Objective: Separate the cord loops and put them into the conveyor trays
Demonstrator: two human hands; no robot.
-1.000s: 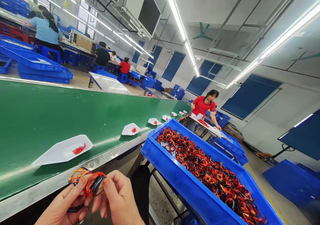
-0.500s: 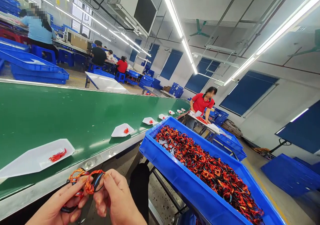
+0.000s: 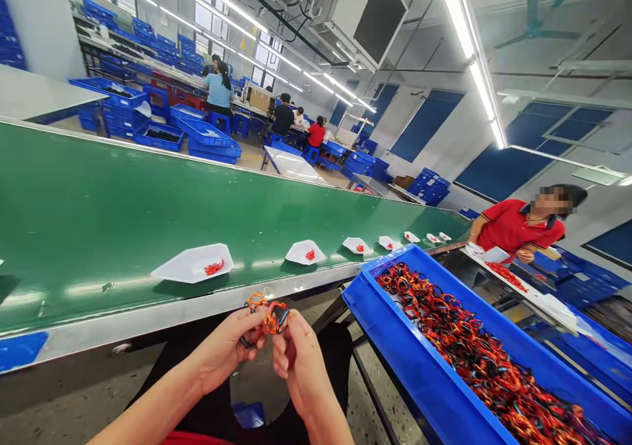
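Observation:
My left hand (image 3: 236, 341) is closed round a few looped bands (image 3: 255, 300), orange and black, just in front of the conveyor's metal edge. Between my two hands a red-orange and black band (image 3: 275, 317) with a blue streak is pinched, its far side in the fingertips of my right hand (image 3: 301, 353). To my right stands a blue crate (image 3: 395, 336) heaped with many similar orange, red and black bands (image 3: 474, 346). Parts of the held bands are hidden by my fingers.
Ahead runs a green conveyor belt (image 3: 123, 201) carrying a row of white paper trays (image 3: 182, 264), with small red pieces in them. A person in a red shirt (image 3: 513, 224) works at a side table on the right. Blue crates (image 3: 212, 139) are stacked beyond the belt.
The view has swung left, so the trays, crate and person in red appear farther right. That person's head has turned toward the right. Both my hands still hold the bands.

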